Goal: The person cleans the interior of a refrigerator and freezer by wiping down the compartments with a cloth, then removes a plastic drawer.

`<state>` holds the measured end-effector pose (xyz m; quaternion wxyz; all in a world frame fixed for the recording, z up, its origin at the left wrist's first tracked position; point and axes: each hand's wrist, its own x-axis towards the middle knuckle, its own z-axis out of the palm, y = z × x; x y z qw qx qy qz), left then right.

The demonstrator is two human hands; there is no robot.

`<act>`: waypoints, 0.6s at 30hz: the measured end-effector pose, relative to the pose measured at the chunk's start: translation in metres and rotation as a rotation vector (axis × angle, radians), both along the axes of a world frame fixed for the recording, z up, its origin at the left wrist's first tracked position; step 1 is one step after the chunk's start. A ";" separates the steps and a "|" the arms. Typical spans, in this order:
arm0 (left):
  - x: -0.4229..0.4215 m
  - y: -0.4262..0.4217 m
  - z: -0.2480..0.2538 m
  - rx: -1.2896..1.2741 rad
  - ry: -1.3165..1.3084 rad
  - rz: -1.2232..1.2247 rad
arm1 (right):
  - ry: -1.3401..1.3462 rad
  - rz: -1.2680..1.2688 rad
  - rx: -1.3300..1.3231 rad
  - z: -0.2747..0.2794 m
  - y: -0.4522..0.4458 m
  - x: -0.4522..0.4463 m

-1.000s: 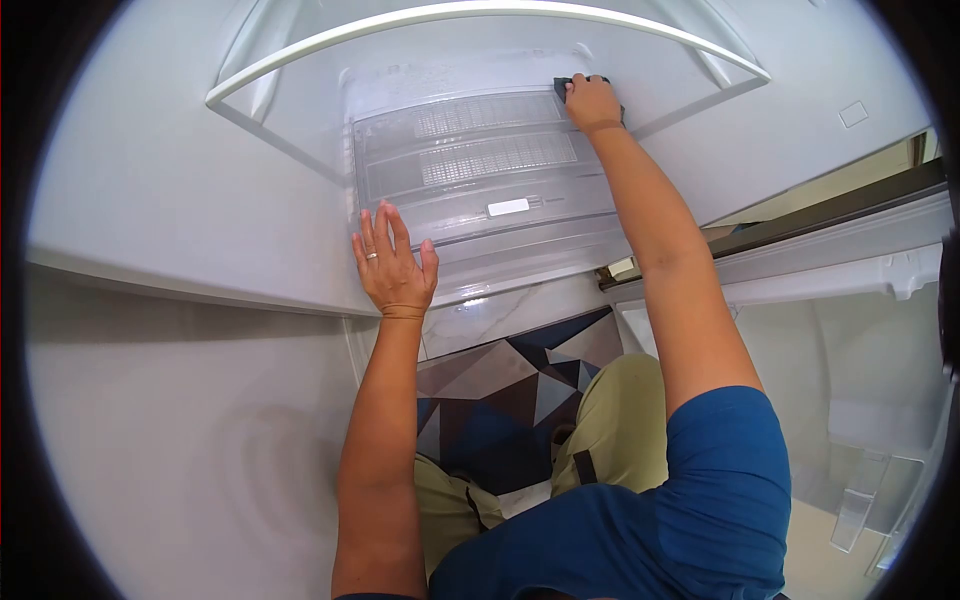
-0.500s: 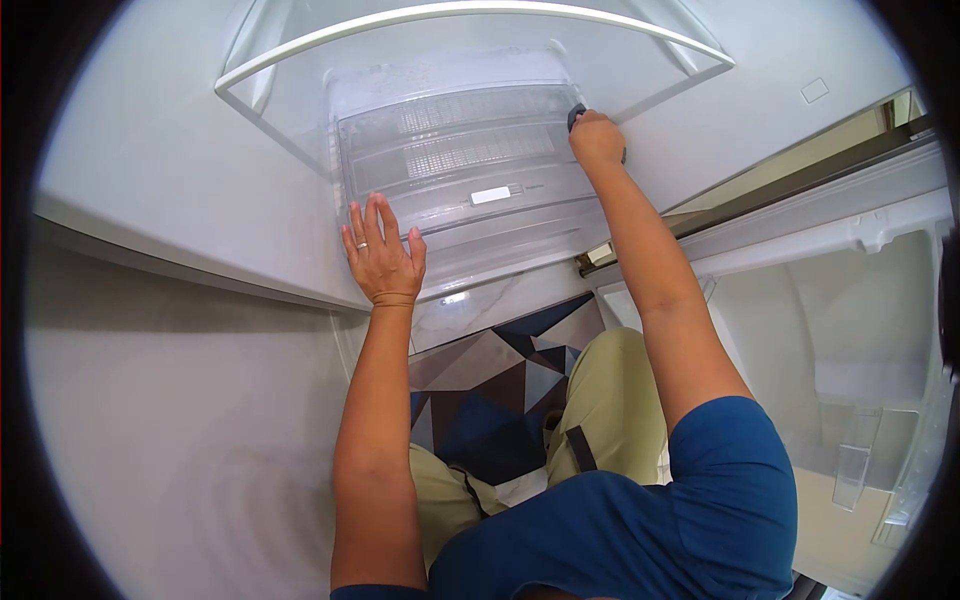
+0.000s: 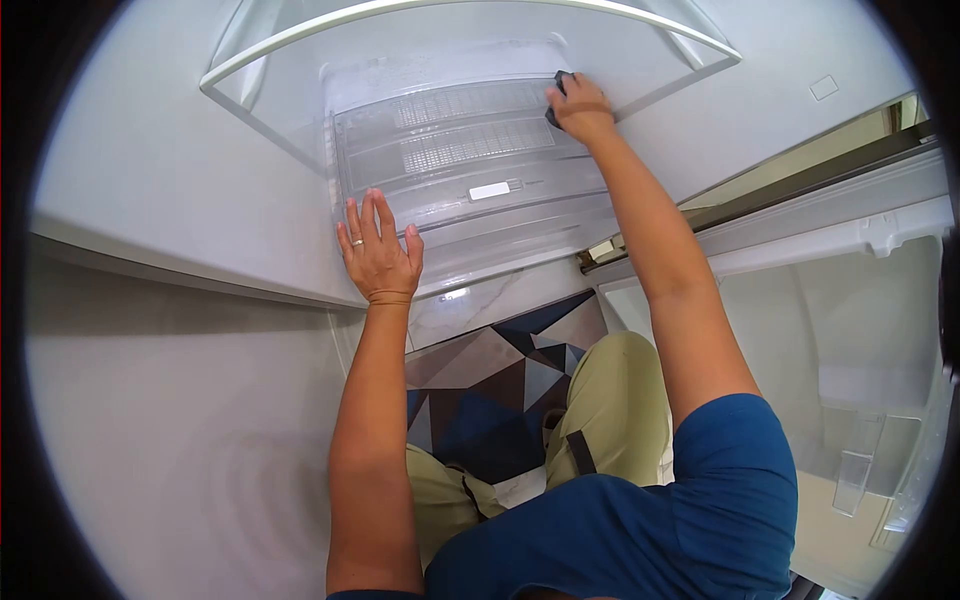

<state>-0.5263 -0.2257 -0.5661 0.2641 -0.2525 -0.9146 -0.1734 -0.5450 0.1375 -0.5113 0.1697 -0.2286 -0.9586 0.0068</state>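
Observation:
My right hand (image 3: 582,108) is closed on a dark cloth (image 3: 552,117), whose edges show beside the fingers. It is at the back right corner of a clear shelf (image 3: 470,205) low in an open refrigerator, and most of the cloth is hidden under the palm. Fingers spread, my left hand (image 3: 382,258) lies on the front left part of the same shelf, holding nothing. A ring is on one of its fingers. Between the hands, a white slider (image 3: 489,190) sits on the shelf's front strip.
A glass shelf with a white front rim (image 3: 460,4) hangs above the hands. On the right, the open refrigerator door (image 3: 870,320) has clear bins. White inner walls (image 3: 150,190) flank the shelf. A geometric-patterned mat (image 3: 490,400) lies on the floor by my knees.
My right hand has moved a little up and left with the dark cloth, toward the back of the shelf. My left hand has stayed nearly in place.

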 end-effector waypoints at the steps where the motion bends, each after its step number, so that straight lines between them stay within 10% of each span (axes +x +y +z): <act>1: 0.001 -0.001 0.000 -0.007 0.002 0.002 | 0.002 0.002 -0.007 -0.021 0.004 0.000; 3: 0.000 0.000 0.000 -0.012 -0.008 0.004 | 0.243 0.101 0.266 -0.052 0.020 -0.011; 9: 0.000 0.000 0.002 -0.019 -0.010 0.002 | 0.150 0.060 0.014 -0.034 -0.003 -0.067; 18: -0.001 -0.001 -0.001 -0.007 0.002 0.001 | 0.104 0.538 -0.178 -0.014 -0.235 -0.149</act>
